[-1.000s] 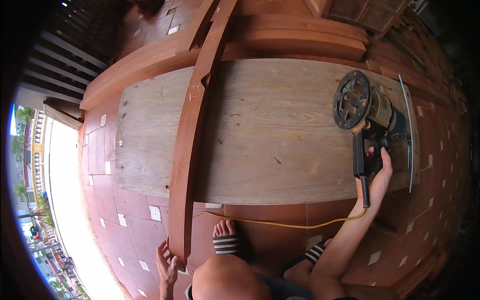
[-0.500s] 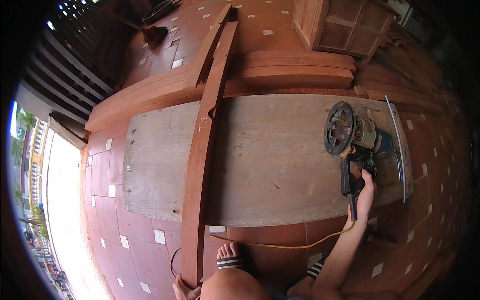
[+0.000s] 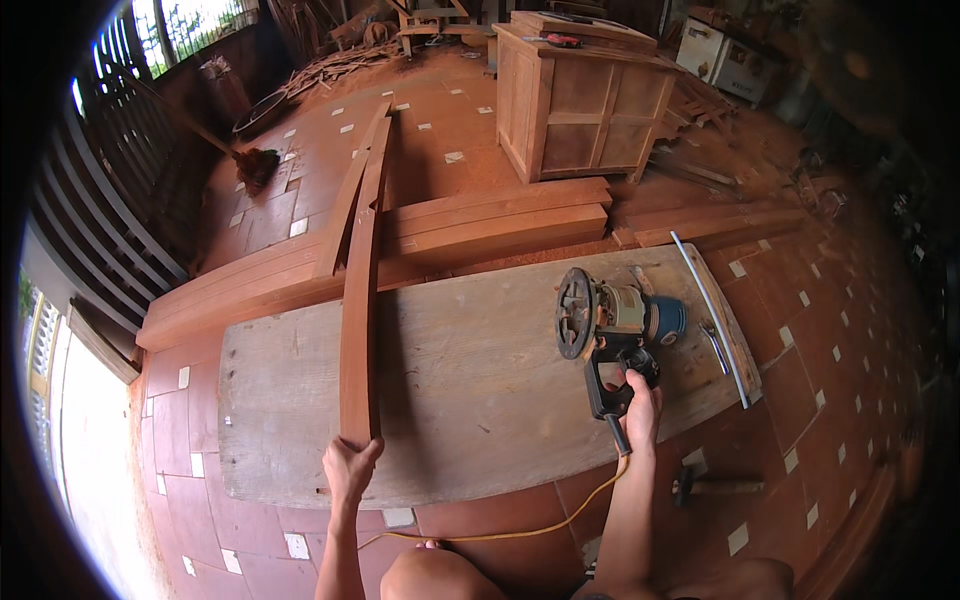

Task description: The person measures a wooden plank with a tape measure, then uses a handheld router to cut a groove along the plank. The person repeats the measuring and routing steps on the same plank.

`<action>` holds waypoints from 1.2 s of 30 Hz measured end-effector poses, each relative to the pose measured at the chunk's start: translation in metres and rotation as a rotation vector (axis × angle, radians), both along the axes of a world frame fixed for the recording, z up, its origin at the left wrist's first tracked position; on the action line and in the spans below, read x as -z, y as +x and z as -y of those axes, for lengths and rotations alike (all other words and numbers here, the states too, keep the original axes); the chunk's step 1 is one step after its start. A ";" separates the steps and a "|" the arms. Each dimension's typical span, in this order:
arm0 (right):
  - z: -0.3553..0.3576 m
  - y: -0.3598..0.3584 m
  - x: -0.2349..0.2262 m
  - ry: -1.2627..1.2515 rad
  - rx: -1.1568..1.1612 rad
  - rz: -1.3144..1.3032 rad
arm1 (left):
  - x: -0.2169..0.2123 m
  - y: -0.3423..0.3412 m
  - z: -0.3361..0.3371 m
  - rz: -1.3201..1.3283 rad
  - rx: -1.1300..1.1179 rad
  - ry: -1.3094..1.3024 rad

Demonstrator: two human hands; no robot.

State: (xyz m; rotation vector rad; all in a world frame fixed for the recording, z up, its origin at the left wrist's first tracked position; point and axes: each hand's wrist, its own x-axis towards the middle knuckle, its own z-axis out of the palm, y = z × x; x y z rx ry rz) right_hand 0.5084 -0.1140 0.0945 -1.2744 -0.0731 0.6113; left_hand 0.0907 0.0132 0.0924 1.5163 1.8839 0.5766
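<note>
My left hand (image 3: pixel 351 467) is closed on the near end of a long reddish-brown wooden beam (image 3: pixel 361 330). The beam runs away from me, over the pale board (image 3: pixel 470 350) and across the timbers behind it. My right hand (image 3: pixel 641 408) is wrapped round the black handle of a router (image 3: pixel 622 310). This power tool lies on its side at the board's right part, its round black base facing left and its blue motor end facing right. A yellow cord (image 3: pixel 545 533) trails from the handle toward my left forearm.
Thick planks (image 3: pixel 500 235) lie across behind the board. A metal rod (image 3: pixel 710 320) and a wrench (image 3: pixel 715 347) are at its right end, and a hammer (image 3: pixel 715 487) is on the tiled floor. Beyond stand a wooden cabinet (image 3: pixel 600 110) and, far left, a broom (image 3: pixel 256 168).
The beam's near end has moved forward, away from my body, with my left hand on it. The view has tilted up and shifted right. My right hand keeps its hold on the router.
</note>
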 end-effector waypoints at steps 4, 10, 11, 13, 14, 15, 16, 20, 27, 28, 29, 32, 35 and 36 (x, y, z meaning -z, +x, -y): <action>0.000 0.001 0.014 0.022 0.044 -0.009 | 0.024 0.029 -0.116 -0.101 0.026 0.019; -0.003 -0.017 0.007 0.062 -0.015 -0.083 | 0.028 0.044 -0.241 -0.116 -0.078 0.043; 0.000 -0.014 0.007 0.015 0.002 -0.076 | 0.024 0.054 -0.251 -0.109 -0.056 -0.006; 0.002 -0.017 -0.003 -0.069 0.032 -0.082 | 0.022 0.063 -0.271 -0.121 -0.053 -0.052; -0.001 -0.017 -0.009 -0.086 0.053 -0.091 | 0.026 0.063 -0.281 -0.133 -0.067 -0.050; -0.003 -0.018 -0.015 -0.108 0.085 -0.098 | 0.027 0.063 -0.288 -0.117 -0.074 -0.046; -0.007 -0.017 -0.020 -0.128 0.118 -0.107 | 0.029 0.065 -0.300 -0.102 -0.117 -0.008; -0.025 -0.013 -0.023 -0.116 0.066 -0.053 | 0.048 0.062 -0.307 -0.156 -0.447 0.251; -0.118 -0.018 -0.032 -0.029 0.377 -0.127 | 0.039 0.084 -0.235 -0.055 -0.356 0.352; -0.137 -0.031 -0.037 -0.018 0.354 -0.168 | 0.037 0.079 -0.224 -0.097 -0.309 0.390; -0.153 -0.041 -0.041 -0.021 0.399 -0.182 | 0.034 0.081 -0.208 -0.053 -0.259 0.406; -0.188 -0.023 -0.018 -0.021 0.610 -0.027 | 0.028 0.107 -0.163 0.116 -0.027 0.495; -0.189 -0.054 -0.033 0.079 0.455 -0.175 | 0.048 0.066 -0.154 0.151 0.160 0.457; -0.183 -0.050 -0.029 0.060 0.406 -0.180 | 0.051 0.067 -0.142 0.187 0.208 0.422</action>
